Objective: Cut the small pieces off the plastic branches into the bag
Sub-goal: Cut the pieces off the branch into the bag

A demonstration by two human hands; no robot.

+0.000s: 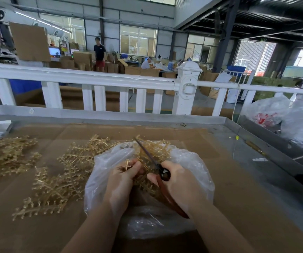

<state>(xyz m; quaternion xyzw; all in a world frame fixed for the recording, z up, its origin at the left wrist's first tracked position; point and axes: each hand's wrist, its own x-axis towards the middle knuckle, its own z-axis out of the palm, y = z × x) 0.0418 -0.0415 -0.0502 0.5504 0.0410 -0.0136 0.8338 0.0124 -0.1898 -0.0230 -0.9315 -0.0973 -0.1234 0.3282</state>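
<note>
Tabletop (220, 179), cardboard-covered: many gold branches (59, 181) lying uncut left of bag (189, 161); more heaped far left. Task judged well short of done. Bag open at centre, one branch over its mouth. Left hand (121, 181) pinching that branch; right hand (181, 181) gripping scissors (149, 157), blades nearly closed. Loose branches crowding bag.

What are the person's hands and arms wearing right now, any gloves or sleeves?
Nothing shows on them. The left hand and right hand are bare, with no gloves, rings or watch visible. Both forearms are bare down to the bottom edge of the head view; no sleeve or cuff comes into the picture.
</note>
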